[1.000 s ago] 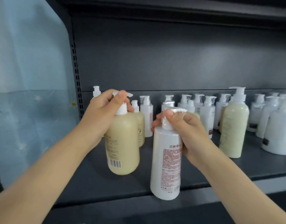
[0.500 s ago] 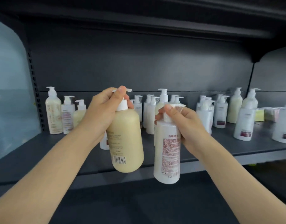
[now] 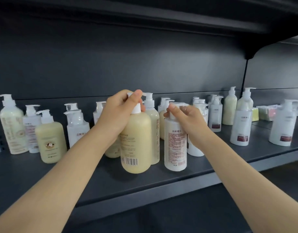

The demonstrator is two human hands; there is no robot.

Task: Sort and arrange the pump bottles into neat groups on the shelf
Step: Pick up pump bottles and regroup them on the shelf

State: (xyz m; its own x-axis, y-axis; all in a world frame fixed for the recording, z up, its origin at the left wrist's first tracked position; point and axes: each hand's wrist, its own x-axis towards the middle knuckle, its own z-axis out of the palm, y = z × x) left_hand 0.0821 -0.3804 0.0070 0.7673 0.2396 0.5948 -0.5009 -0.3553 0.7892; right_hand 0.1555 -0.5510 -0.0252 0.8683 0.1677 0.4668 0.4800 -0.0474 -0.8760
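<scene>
My left hand (image 3: 118,111) grips the pump top of a round cream-yellow bottle (image 3: 136,142) with a barcode facing me. The bottle's base is at the dark shelf (image 3: 111,185) near its front middle. My right hand (image 3: 187,116) holds the pump of a tall white bottle (image 3: 175,147) with red print, which stands just to the right of the yellow one. Both bottles are upright. Behind them a taller yellow bottle (image 3: 154,126) is partly hidden.
Several white and cream pump bottles stand mixed along the back of the shelf, from the far left (image 3: 11,125) to the right (image 3: 240,126). Small yellow and pink packets (image 3: 266,112) lie at the far right. An upper shelf (image 3: 144,17) overhangs. The shelf's front edge runs below my forearms.
Both bottles were held in the air in front of the shelf edge. They have moved forward and down onto the shelf's front middle, still in my hands.
</scene>
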